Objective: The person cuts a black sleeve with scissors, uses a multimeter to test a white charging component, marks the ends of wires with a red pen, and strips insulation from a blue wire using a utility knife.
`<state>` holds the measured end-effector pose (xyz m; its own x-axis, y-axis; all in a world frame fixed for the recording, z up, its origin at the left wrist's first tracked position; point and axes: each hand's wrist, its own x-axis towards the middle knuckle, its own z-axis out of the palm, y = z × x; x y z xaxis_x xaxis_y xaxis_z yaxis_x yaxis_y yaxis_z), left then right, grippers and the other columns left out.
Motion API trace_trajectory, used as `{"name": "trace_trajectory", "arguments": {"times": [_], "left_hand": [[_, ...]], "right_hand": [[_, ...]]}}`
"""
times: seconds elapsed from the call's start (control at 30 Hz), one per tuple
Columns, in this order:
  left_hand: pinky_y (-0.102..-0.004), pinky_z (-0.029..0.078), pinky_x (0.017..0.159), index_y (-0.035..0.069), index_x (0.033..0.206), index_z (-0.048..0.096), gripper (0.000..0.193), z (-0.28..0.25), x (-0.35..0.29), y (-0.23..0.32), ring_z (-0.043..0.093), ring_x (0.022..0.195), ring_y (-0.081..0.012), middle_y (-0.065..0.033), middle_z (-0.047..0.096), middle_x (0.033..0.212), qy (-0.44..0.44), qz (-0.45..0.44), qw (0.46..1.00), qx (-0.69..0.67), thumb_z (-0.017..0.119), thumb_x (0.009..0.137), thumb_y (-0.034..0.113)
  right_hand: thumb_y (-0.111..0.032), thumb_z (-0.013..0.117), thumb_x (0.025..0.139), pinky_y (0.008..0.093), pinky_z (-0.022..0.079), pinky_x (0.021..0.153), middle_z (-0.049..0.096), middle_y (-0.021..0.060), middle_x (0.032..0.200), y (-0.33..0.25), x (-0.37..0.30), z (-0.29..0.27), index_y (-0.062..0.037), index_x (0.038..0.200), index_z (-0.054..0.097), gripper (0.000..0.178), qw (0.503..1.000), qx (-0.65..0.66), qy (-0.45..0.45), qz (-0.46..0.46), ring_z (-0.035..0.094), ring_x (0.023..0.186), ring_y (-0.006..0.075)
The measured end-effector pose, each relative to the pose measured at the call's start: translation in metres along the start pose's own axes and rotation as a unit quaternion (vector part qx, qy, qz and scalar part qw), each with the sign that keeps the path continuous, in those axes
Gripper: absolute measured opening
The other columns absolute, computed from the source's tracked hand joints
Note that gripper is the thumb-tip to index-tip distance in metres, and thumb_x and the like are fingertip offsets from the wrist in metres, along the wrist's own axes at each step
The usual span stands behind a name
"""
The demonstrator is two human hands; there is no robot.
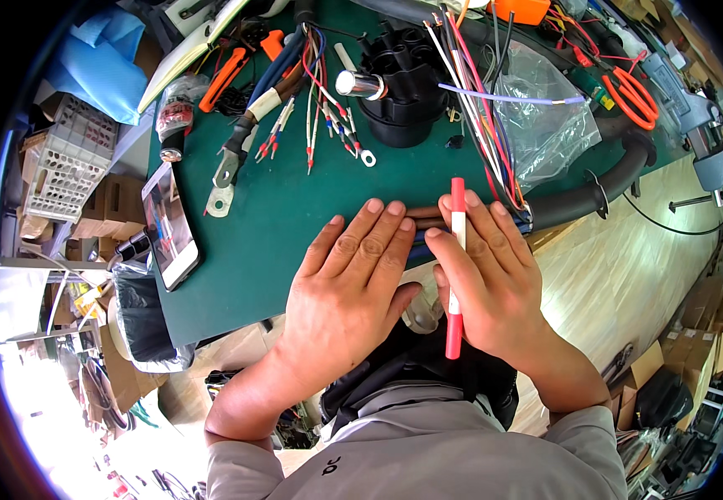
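My left hand [353, 271] lies palm down near the table's front edge, fingers stretched out flat, over dark and blue cables [428, 223]. In my right hand [495, 287] a red-and-white marker pen [459, 221] is tucked among the fingers, its ends sticking out far and near. That hand's fingertips rest at the same cables. To the right the cables run into a thick black corrugated sleeve [565, 206]. A bundle of thin red, white and black wires [480, 125] fans out from its end. What lies under my palms is hidden.
On the green table [295, 242] lie a phone [170, 225], cable lugs [221, 187], wires with red ferrules [311, 125] and a black round housing [403, 100]. A clear plastic bag [545, 117], orange-handled scissors [630, 98] and a clamp-like tool [695, 125] stand right. Boxes [703, 358] crowd the floor.
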<state>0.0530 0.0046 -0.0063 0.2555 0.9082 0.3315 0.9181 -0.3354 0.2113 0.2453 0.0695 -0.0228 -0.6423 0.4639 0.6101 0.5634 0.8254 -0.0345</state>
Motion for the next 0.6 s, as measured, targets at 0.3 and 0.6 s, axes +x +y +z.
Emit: {"name": "trace_trajectory", "arguments": {"times": [0.3, 0.6], "left_hand": [[-0.0475, 0.041, 0.111, 0.001, 0.131, 0.061, 0.059, 0.000, 0.000, -0.002, 0.055, 0.132, -0.0312, -0.0151, 0.060, 0.139, 0.001, 0.006, 1.000, -0.007, 0.079, 0.080, 0.024], [-0.0468, 0.043, 0.109, -0.002, 0.132, 0.059, 0.062, 0.002, -0.003, -0.003, 0.056, 0.130, -0.0341, -0.0175, 0.060, 0.137, 0.052, 0.009, 0.997, -0.055, 0.081, 0.079, 0.023]], "right_hand": [[-0.023, 0.055, 0.097, 0.0465, 0.045, 0.108, 0.072, 0.0224, 0.108, 0.001, 0.002, 0.009, -0.0023, 0.109, 0.064, 0.026, 0.999, -0.040, 0.005, -0.026, 0.069, 0.110, 0.0346], [-0.032, 0.064, 0.096, 0.0450, 0.051, 0.098, 0.071, 0.0180, 0.109, 0.012, -0.005, -0.005, -0.0008, 0.128, 0.063, 0.044, 0.990, 0.127, 0.054, -0.036, 0.069, 0.104, 0.0340]]}}
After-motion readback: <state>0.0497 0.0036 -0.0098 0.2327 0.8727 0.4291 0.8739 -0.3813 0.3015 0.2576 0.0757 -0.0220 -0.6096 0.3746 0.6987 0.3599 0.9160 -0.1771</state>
